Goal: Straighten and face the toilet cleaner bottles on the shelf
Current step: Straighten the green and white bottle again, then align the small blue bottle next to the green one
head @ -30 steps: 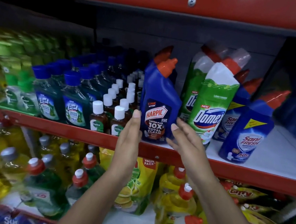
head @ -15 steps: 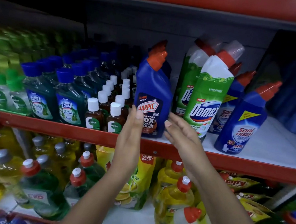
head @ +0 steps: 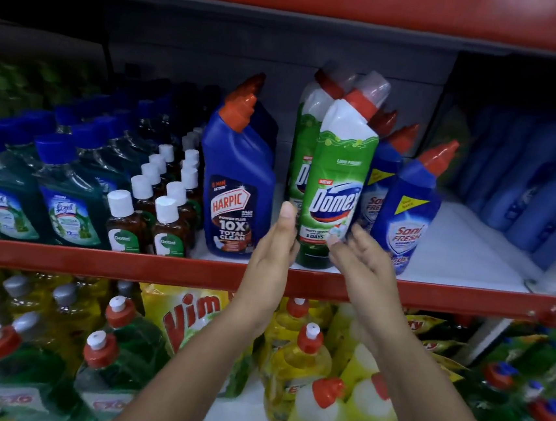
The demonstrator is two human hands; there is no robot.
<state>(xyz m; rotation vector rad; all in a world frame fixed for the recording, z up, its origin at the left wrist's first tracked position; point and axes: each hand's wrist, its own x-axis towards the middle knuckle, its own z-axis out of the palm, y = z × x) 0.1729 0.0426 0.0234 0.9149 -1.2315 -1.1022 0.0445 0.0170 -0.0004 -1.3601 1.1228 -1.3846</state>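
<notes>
A green-and-white Domex bottle (head: 336,185) stands at the shelf's front edge, label forward, leaning a little to the right. My left hand (head: 274,247) is at its lower left and my right hand (head: 359,255) at its lower right, fingers apart, fingertips at or near the bottle's base. A second Domex bottle (head: 301,144) stands behind it. Left of them a blue Harpic bottle (head: 236,186) stands upright with its label forward. To the right, two blue Sani Fresh bottles (head: 409,212) lean rightward.
Small brown Dettol bottles (head: 169,227) and blue-capped Lizol bottles (head: 66,203) fill the shelf's left part. Blue bottles (head: 537,187) lie at the far right, with bare white shelf (head: 462,255) before them. A red shelf lip (head: 128,265) runs below; yellow and green dishwash bottles fill the lower shelf.
Both hands have shifted right, from either side of the Harpic bottle to either side of the front Domex bottle. The Harpic bottle now stands free.
</notes>
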